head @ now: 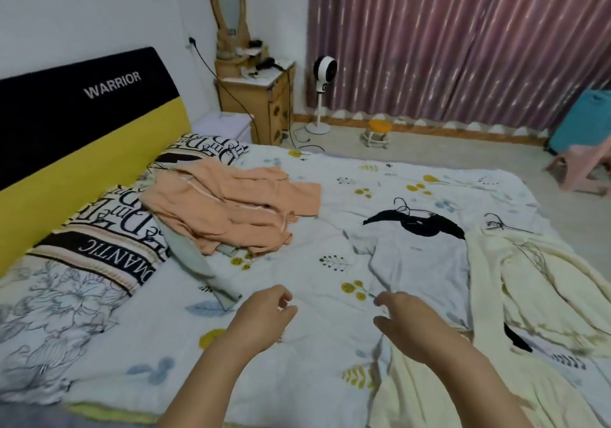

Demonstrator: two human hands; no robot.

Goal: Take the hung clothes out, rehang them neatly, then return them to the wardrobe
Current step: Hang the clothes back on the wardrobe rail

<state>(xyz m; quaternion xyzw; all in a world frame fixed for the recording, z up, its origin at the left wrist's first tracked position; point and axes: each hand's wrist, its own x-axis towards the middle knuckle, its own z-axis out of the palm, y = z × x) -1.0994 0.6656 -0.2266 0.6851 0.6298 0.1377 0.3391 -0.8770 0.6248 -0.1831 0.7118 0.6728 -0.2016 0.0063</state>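
Two hands (261, 318) (406, 325), three garments (231, 202) (416, 259) (529, 282), two wire hangers (405, 207) (499, 225), two pillows (205, 148) (99, 239).

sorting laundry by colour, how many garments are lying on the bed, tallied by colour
Peach/orange garment: 1
White and black T-shirt: 1
Cream garments: 2, one at the right, one near the bottom edge
Grey garment, partly under the peach one: 1
Total: 5
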